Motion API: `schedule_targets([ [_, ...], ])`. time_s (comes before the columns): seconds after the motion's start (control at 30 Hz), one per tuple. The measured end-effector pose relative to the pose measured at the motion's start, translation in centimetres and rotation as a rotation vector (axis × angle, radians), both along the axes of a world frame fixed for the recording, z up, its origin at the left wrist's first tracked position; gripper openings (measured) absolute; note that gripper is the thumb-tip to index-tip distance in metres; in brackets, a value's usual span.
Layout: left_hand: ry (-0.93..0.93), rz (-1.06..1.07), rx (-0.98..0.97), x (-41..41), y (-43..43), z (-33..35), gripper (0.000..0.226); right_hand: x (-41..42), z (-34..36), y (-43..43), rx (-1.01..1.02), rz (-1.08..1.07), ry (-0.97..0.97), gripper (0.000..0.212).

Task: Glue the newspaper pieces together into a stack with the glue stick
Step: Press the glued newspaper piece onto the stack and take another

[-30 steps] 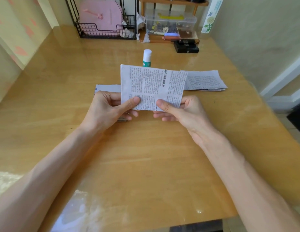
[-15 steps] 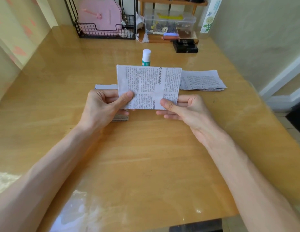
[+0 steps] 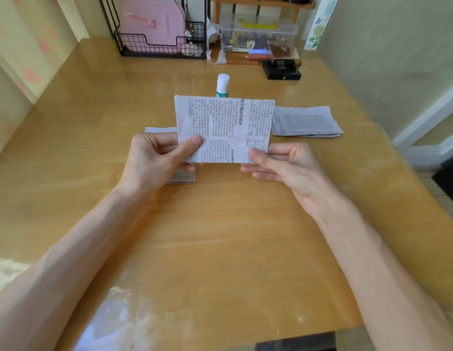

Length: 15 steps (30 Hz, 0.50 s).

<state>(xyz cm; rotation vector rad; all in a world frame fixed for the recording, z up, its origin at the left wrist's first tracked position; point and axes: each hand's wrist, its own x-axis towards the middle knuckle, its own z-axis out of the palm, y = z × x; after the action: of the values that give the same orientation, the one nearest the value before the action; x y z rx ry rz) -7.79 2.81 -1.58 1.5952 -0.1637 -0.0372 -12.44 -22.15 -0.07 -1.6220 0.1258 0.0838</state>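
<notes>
Fingers [image 3: 192, 146] pinching newspaper piece [image 3: 225, 125], cluttered clear box [image 3: 258, 34]

We see the left grip [image 3: 154, 158] and right grip [image 3: 286, 163] pinching 1 newspaper piece [image 3: 224, 127] by its lower corners above the bench [image 3: 220, 236]. Toward the far edge the glue stick [image 3: 222, 84] stands upright; a pile of pieces [image 3: 306, 121] lies toward the right edge.

Lower half of glue stick [image 3: 222, 84] behind the newspaper piece [image 3: 225, 127], stack [image 3: 181, 177] largely beneath the left hand [image 3: 157, 158]

Bright daylight — table [image 3: 233, 236] glare near edge, wide-angle warping.
</notes>
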Motion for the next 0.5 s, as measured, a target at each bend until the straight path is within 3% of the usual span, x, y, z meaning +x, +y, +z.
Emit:
schedule_targets([
  [0.5, 0.010, -0.071, 0.054, -0.50, -0.27, 0.25, 0.019, 0.01, 0.20, 0.08, -0.005, -0.072, -0.025, 0.028],
])
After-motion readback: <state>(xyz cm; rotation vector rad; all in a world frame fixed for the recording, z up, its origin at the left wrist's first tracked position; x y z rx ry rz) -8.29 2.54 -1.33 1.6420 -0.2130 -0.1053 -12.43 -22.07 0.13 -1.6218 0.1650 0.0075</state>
